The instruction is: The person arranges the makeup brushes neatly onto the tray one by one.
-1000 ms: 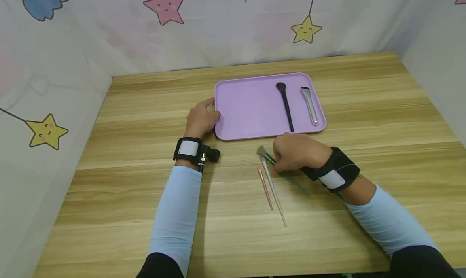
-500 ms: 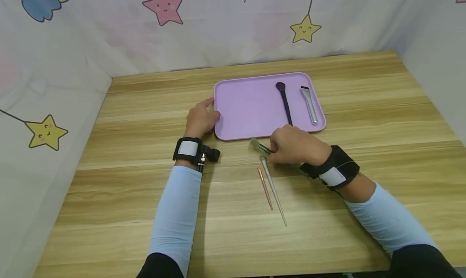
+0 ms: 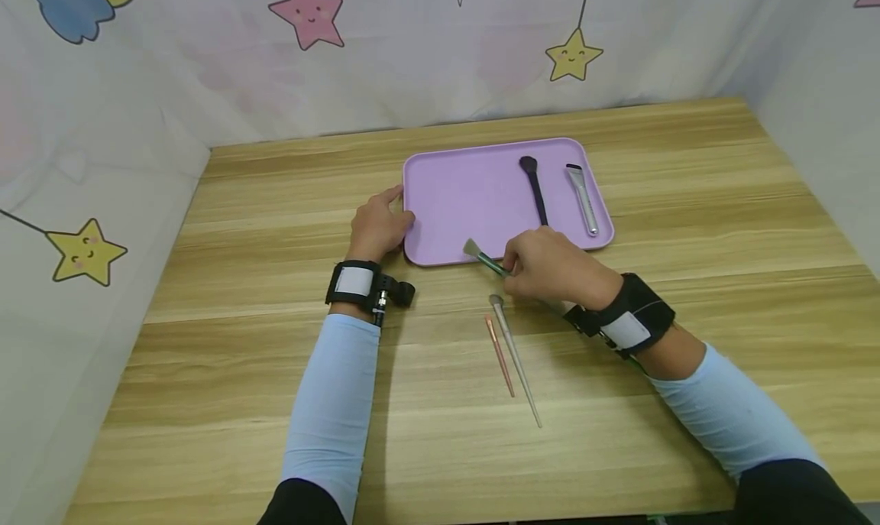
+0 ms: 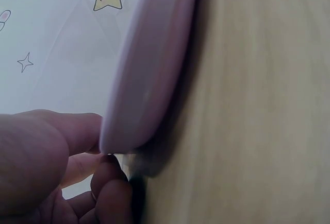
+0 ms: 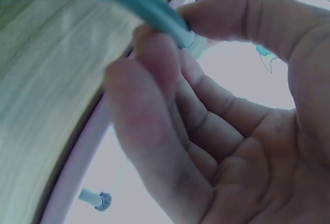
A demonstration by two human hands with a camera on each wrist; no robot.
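My left hand [image 3: 378,225] grips the left edge of a purple tray [image 3: 454,200], its thumb at the rim; the left wrist view shows thumb and fingers meeting at the tray's edge [image 4: 139,80]. Between thumb and fingertips, my right hand [image 3: 560,269] pinches a green makeup brush [image 3: 490,262], its handle [image 5: 142,5] blurred in the right wrist view. The bristles are over the tray's front rim and point to the far left. Inside the tray lie a black makeup brush [image 3: 534,185], partly covered by my right hand, and a silver flat-headed makeup brush [image 3: 584,202].
In front of the tray, a long pale-handled brush [image 3: 517,357] and a short pink brush [image 3: 500,361] lie on the wooden table [image 3: 261,280]. A white curtain with printed stars [image 3: 412,66] stands behind the table.
My right hand has lifted the green brush off the table and moved it up and left, to the tray's front rim. The left hand stays at the tray.
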